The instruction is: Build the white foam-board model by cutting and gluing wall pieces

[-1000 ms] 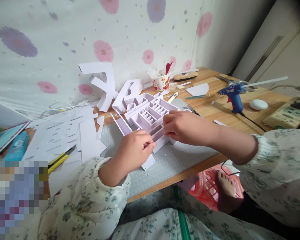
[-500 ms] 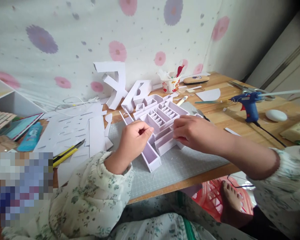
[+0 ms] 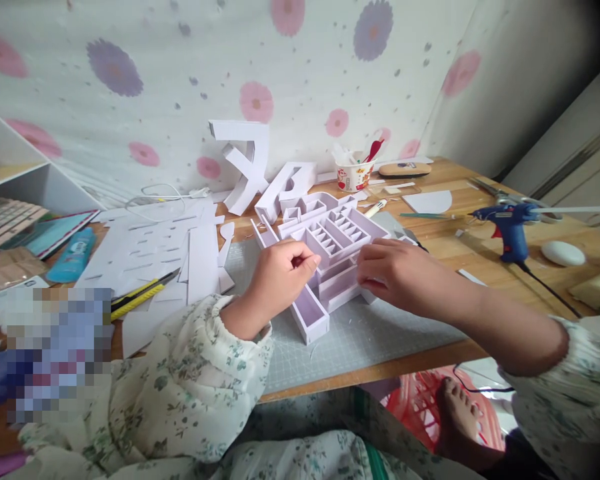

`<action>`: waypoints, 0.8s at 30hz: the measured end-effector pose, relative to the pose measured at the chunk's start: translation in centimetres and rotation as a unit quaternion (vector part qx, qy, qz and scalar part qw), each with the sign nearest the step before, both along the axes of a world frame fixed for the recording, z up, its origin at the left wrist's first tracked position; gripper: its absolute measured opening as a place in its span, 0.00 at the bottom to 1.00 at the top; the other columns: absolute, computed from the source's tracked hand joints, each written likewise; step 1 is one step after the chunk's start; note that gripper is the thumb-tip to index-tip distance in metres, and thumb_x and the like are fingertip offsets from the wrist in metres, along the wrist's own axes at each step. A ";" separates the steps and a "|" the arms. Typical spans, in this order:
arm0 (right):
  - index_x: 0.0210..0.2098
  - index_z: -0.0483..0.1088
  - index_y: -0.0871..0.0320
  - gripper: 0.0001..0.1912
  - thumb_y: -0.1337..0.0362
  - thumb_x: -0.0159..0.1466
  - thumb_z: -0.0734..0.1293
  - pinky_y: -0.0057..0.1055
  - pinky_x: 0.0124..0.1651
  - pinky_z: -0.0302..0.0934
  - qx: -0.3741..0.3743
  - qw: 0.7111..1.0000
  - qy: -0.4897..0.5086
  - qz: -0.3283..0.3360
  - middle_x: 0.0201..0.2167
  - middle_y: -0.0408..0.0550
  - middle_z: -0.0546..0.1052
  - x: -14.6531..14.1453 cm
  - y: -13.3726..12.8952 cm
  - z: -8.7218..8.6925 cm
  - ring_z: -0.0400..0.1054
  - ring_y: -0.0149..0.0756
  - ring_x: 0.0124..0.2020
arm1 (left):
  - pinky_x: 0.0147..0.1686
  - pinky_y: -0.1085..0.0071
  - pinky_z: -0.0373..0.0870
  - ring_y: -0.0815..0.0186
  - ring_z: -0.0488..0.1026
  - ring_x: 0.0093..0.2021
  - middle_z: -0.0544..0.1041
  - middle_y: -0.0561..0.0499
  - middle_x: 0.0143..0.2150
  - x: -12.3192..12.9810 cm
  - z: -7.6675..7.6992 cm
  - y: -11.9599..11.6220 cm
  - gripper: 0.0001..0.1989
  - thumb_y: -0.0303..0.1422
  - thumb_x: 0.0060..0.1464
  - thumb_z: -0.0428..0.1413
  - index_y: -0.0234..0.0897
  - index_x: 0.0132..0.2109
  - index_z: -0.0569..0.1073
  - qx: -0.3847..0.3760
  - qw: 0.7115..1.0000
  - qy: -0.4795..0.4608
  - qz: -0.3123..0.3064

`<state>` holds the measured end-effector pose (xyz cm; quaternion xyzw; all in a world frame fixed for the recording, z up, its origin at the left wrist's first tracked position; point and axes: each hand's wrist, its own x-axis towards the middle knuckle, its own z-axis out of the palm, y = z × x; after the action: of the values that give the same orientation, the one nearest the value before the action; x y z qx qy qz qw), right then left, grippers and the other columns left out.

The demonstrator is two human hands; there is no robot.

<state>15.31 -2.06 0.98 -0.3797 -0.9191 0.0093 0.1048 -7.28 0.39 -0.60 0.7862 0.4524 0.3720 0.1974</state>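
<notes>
A pale foam-board model (image 3: 330,230) with several small compartments lies on the grey cutting mat (image 3: 290,363). Over its left side is my left hand (image 3: 285,273), thumb and index finger pinched together; whatever lies between them is too small to make out. My right hand (image 3: 395,270) is at the model's right side, fingers curled down by its front-right wall, and their tips are partly hidden. Between the hands, an open-topped section (image 3: 337,287) faces me. A long narrow box part (image 3: 311,317) sticks out toward the front edge, below my left hand.
White cut sheets (image 3: 145,247) and a yellow cutter (image 3: 140,295) lie left. Foam-board characters (image 3: 250,160) lean at the wall. A paper cup (image 3: 354,175) stands behind. To the right are a blue glue gun (image 3: 513,230) and a white oval object (image 3: 563,253).
The camera view has shifted, so the scene sits slightly further right. Both hands keep nearly the same poses beside the model.
</notes>
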 end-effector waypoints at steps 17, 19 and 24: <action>0.31 0.68 0.55 0.07 0.58 0.61 0.67 0.32 0.33 0.63 -0.120 0.948 0.257 -0.143 0.28 0.45 0.74 6.5 -1.7 4.0 0.68 0.36 0.30 | 0.27 0.73 0.61 0.69 0.65 0.25 0.69 0.55 0.22 -0.9 -0.3 1.4 0.11 0.34 0.54 0.53 0.36 0.25 0.70 0.001 1.000 -0.008 0.016; 0.36 0.70 0.54 0.08 0.56 0.62 0.66 0.33 0.31 0.62 -0.136 0.929 0.289 -0.186 0.28 0.46 0.74 8.7 -2.2 3.7 0.67 0.37 0.29 | 0.27 0.73 0.61 0.69 0.66 0.25 0.69 0.55 0.22 -1.0 -0.5 1.6 0.12 0.35 0.54 0.53 0.36 0.24 0.69 0.001 1.000 -0.005 0.017; 0.38 0.74 0.56 0.08 0.60 0.65 0.64 0.32 0.37 0.63 -0.237 0.936 0.216 -0.146 0.32 0.47 0.75 10.7 -4.0 2.6 0.69 0.36 0.33 | 0.27 0.73 0.61 0.69 0.66 0.26 0.68 0.55 0.23 -0.9 -0.6 1.3 0.13 0.35 0.56 0.52 0.37 0.25 0.69 0.025 0.999 0.024 0.003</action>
<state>26.00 -6.11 3.58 -0.5128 -0.7797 0.2930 0.2081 -8.21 1.74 -1.18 0.7981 0.4499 0.3650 0.1655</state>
